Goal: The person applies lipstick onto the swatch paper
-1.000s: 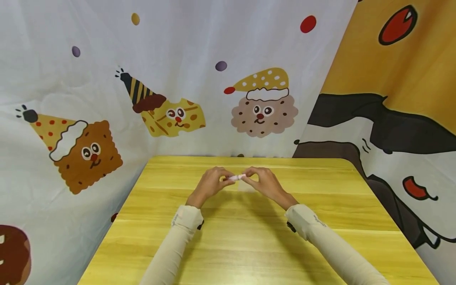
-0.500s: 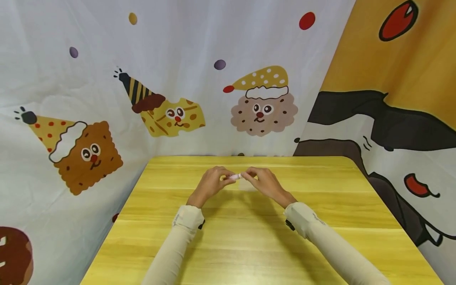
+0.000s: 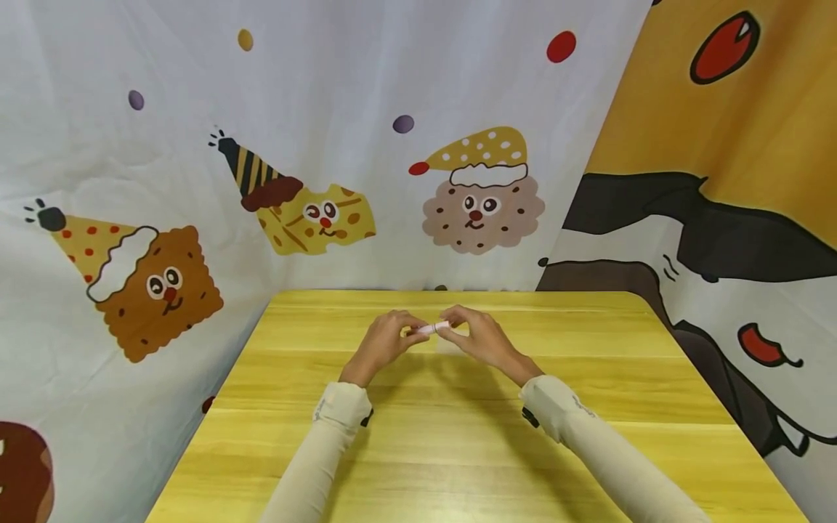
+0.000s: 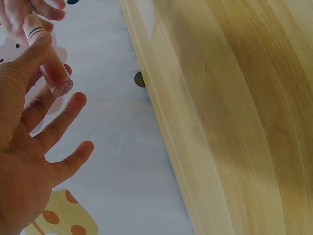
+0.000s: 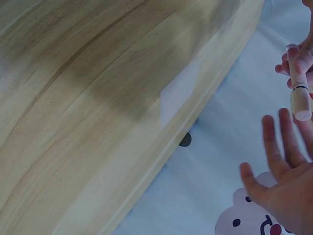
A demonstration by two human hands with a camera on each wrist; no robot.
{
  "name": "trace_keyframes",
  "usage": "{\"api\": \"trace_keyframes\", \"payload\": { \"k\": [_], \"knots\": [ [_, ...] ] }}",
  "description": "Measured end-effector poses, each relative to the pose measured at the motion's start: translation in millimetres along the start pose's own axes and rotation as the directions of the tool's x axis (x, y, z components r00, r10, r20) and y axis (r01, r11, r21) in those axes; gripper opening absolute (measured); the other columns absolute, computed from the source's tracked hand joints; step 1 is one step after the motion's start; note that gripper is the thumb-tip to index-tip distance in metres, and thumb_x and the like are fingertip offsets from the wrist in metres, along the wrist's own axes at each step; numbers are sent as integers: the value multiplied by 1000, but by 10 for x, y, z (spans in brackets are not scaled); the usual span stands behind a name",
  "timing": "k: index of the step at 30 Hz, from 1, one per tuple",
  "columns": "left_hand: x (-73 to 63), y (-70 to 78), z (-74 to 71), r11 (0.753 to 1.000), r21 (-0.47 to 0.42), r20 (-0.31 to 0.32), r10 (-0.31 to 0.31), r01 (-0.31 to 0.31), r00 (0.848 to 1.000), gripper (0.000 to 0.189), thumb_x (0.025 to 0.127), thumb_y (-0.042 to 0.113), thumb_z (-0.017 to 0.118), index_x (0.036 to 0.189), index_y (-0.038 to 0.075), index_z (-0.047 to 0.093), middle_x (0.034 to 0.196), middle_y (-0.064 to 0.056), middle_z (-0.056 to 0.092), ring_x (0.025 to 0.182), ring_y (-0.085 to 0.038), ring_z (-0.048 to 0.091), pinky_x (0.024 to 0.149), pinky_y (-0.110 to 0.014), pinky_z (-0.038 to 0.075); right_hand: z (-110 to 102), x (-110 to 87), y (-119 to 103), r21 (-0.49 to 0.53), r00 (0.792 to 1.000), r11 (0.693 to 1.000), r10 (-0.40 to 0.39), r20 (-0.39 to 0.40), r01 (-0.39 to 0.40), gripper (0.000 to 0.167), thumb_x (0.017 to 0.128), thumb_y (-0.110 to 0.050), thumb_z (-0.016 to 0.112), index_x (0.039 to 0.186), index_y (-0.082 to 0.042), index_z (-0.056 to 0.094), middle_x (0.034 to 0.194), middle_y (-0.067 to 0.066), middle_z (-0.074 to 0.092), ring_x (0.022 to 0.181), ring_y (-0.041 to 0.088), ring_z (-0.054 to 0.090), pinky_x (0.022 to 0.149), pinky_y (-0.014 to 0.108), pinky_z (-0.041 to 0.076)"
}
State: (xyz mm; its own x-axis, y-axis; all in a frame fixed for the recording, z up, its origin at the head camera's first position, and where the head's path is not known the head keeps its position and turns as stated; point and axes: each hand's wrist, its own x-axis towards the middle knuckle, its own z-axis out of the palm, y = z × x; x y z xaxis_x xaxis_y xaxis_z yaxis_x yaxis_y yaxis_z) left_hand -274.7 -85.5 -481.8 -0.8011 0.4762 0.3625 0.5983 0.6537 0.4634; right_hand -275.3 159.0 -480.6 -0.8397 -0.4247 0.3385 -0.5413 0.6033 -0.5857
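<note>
Above the far part of the table, a slim pale pink lip gloss tube (image 3: 425,329) lies nearly level between the two hands. My left hand (image 3: 386,338) pinches its body between thumb and index finger; the other fingers stretch out loosely. In the left wrist view, the see-through pinkish body of the lip gloss tube (image 4: 55,73) points toward the camera. My right hand (image 3: 482,338) holds the capped end with thumb and index finger. Its other fingers are spread in the right wrist view, where the thumb's contact with the cap (image 5: 302,107) is out of frame.
Beneath the hands is a yellow wood-grain table (image 3: 418,450). A small white paper-like rectangle (image 5: 178,93) lies on it near the far edge. A cloth backdrop (image 3: 366,87) with cartoon prints hangs behind and at both sides.
The right hand's thumb and index finger have shifted on the capped end, and more of the cap shows between them than half a second ago. The left hand keeps its pinch, nearly still.
</note>
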Motion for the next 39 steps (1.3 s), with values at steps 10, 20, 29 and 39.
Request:
{"api": "trace_keyframes", "payload": {
  "k": [10,20,29,39],
  "knots": [
    [-23,-6,-14,1000,10,-9,-5,5,1000,22,95,31,77,113,20,81,96,6,73,82,-9,64,73,-31,55,1,21,-38,-3,1000,1000,6,22,-6,15,102,-33,69,112,-23,74,98,-7,77,89,11,72,73,37,58],
    [-32,-25,-19,1000,14,-19,-6,7,1000,22,95,32,77,113,20,82,96,7,73,81,-9,63,73,-31,54,24,35,-35,2,1000,1000,3,9,-3,23,100,-34,72,118,-19,72,111,-1,75,101,21,72,85,47,58],
    [-51,-29,-38,1000,23,-26,5,-5,1000,21,95,30,78,113,21,82,94,7,73,80,-9,63,71,-31,54,14,16,-75,-5,996,998,67,55,-66,26,106,-37,61,113,-18,77,98,-2,77,89,15,72,79,43,59],
    [-64,-41,-71,999,27,-10,-26,27,1000,24,96,34,76,114,20,81,95,7,73,81,-9,63,73,-31,54,36,55,-74,61,999,998,-19,34,17,24,99,-23,74,123,-19,72,107,-1,77,99,19,73,84,48,59]
  ]
}}
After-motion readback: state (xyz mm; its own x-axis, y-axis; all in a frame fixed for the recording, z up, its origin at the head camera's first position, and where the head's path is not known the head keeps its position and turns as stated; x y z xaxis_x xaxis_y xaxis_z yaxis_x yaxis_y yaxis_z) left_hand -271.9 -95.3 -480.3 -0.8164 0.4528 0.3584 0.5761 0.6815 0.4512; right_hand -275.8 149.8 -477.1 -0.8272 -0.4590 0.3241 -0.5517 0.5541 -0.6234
